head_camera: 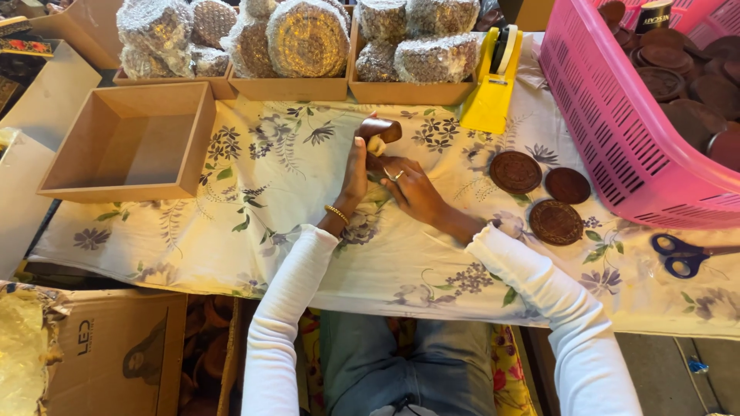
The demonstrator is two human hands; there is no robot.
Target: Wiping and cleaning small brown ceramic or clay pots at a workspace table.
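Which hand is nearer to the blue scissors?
Right. The right hand lies on the cloth, closer to the scissors at the far right; the left hand is farther away.

We've got the empty box [135, 142] left of our hands, 3 discs [539, 196] right, basket [617, 131] beyond them, scissors [682, 254] far right, wrapped bundles [308, 38] behind.

Cream floral cloth [254, 185], pink basket [609, 131], yellow tape dispenser [493, 85], seemingly carved dark-brown discs [515, 171].
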